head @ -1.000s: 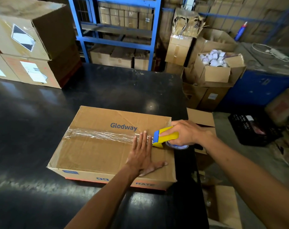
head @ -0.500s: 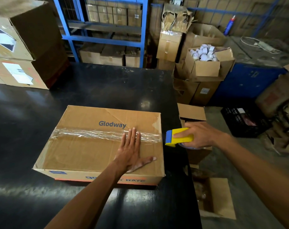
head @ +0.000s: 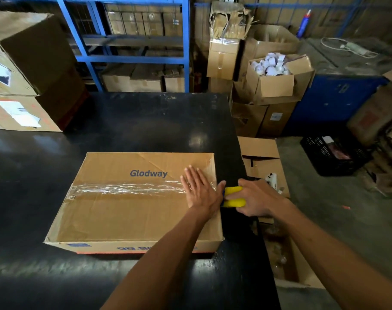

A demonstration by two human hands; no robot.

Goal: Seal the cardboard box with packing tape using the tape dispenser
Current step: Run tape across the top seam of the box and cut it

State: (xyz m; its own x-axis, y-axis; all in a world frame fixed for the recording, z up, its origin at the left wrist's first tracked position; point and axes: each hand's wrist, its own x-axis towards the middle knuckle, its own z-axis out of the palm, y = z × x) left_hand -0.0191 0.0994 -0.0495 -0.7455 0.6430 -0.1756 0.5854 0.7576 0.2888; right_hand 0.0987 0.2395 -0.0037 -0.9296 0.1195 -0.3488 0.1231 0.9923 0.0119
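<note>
A closed brown cardboard box (head: 123, 211) printed "Glodway" lies on the black table (head: 134, 121). A wrinkled strip of clear packing tape (head: 127, 189) runs along its centre seam from the left edge to the right edge. My left hand (head: 200, 190) lies flat, fingers spread, on the tape at the box's right end. Just past that edge, my right hand (head: 256, 198) grips the yellow and blue tape dispenser (head: 234, 196), held low against the box's right side. The tape roll itself is hidden under my hand.
Stacked cartons (head: 24, 72) sit on the table's back left. Blue shelving (head: 132, 41) stands behind. To the right, off the table, are open cartons (head: 261, 162), a box of white rolls (head: 273, 74), a blue cabinet (head: 338, 99) and a black crate (head: 333, 153).
The dispenser has gone from the box top past the right edge and down against its side. My left hand slid right along the tape to the box's right end.
</note>
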